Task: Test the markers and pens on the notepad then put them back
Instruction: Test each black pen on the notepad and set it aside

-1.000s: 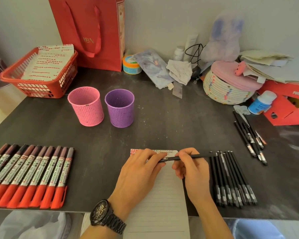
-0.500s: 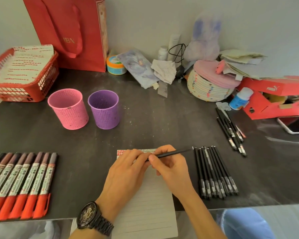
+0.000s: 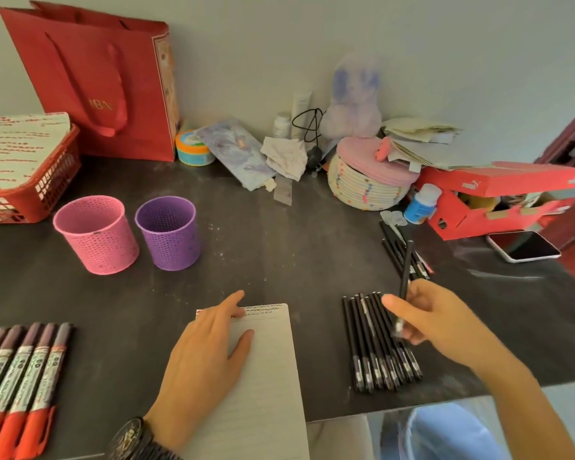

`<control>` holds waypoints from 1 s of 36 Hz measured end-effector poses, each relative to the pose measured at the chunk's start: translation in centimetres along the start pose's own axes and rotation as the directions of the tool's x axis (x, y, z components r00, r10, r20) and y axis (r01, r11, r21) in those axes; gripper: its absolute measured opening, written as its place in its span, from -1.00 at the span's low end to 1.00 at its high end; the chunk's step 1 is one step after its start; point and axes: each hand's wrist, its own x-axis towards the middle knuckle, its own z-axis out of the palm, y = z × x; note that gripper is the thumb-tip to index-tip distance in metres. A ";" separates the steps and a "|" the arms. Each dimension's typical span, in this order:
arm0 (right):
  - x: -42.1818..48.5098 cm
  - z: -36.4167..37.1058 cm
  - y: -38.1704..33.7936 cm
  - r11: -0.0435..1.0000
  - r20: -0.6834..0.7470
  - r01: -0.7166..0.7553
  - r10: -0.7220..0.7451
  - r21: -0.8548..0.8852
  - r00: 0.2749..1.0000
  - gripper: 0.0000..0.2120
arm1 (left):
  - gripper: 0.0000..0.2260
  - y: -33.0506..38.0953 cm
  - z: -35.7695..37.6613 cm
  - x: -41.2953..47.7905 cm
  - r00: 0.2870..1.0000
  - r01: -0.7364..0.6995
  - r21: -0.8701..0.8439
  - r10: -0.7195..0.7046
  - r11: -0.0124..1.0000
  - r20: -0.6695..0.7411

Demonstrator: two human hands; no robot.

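Note:
A lined notepad (image 3: pixel 266 376) lies at the front of the dark table. My left hand (image 3: pixel 206 356) rests flat on its left side, fingers spread, holding nothing. My right hand (image 3: pixel 435 322) has left the pad and grips a thin black pen (image 3: pixel 406 267), which points up and away. It hovers over a row of several black pens (image 3: pixel 375 346) lying to the right of the pad. A second bunch of black pens (image 3: pixel 395 247) lies further back. Red-capped markers (image 3: pixel 20 376) lie in a row at the front left.
A pink mesh cup (image 3: pixel 97 235) and a purple mesh cup (image 3: pixel 168 232) stand behind the pad. A red basket (image 3: pixel 30 190), red bag (image 3: pixel 107 84), woven lidded basket (image 3: pixel 369 180), red shoebox (image 3: pixel 492 200) and phone (image 3: pixel 523 246) line the back and right.
My right hand carried the pen off the notepad to the right, above the pen row. My left hand let go of the pen and flattened on the pad. The view panned right.

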 end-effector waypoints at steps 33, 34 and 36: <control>2.0 -1.1 3.6 0.808 -0.219 -0.210 0.104 -0.550 0.970 -0.76 | -0.55 0.5 -0.5 0.0 1.000 0.014 0.036 -0.015 0.999 0.022; 2.8 -1.1 3.3 0.815 -0.274 -0.218 0.076 -0.537 0.959 -0.78 | -0.56 0.5 -0.5 0.0 1.000 0.011 0.038 -0.012 0.999 0.025; 4.3 -1.1 2.8 0.821 -0.360 -0.228 0.029 -0.524 0.932 -0.83 | -0.60 0.6 -0.6 -0.1 1.000 -0.006 0.042 0.005 0.999 0.012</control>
